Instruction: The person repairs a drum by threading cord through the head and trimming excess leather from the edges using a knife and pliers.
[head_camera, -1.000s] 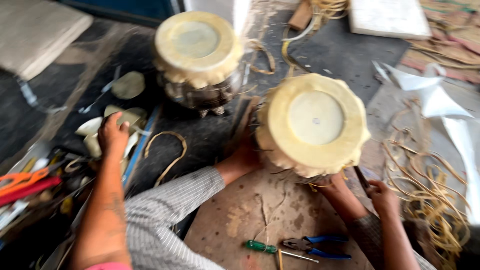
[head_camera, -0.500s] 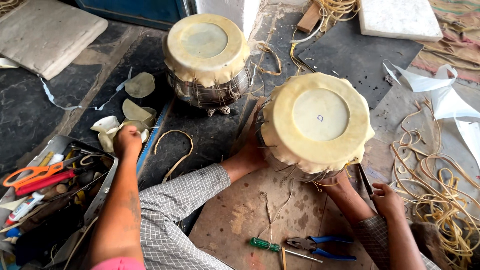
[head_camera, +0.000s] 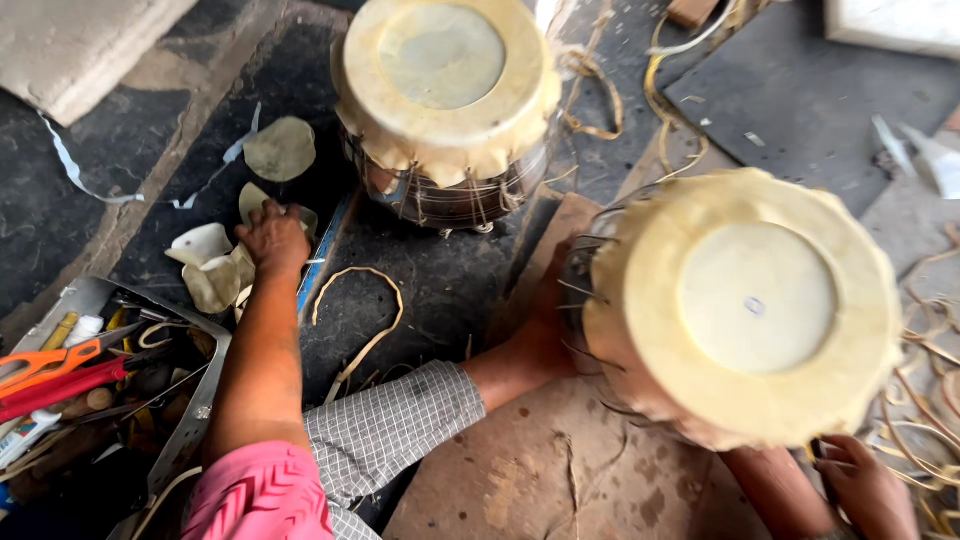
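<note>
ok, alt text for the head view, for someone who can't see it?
A person in checked sleeves steadies a skin-topped drum, left hand against its laced side, right hand below its rim. A second drum stands beyond it, and another person's pink-sleeved arm reaches to pale scraps beside a tray of tools.

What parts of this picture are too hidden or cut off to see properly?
Head view:
1. Left hand: its fingers are behind the near drum, so the grip is unclear.
2. Right hand: cut off by the bottom edge. The dark thing beside it is too small to tell.
3. Tool tray: cut off by the left edge.
4. Far drum: cut off by the top edge.
</note>
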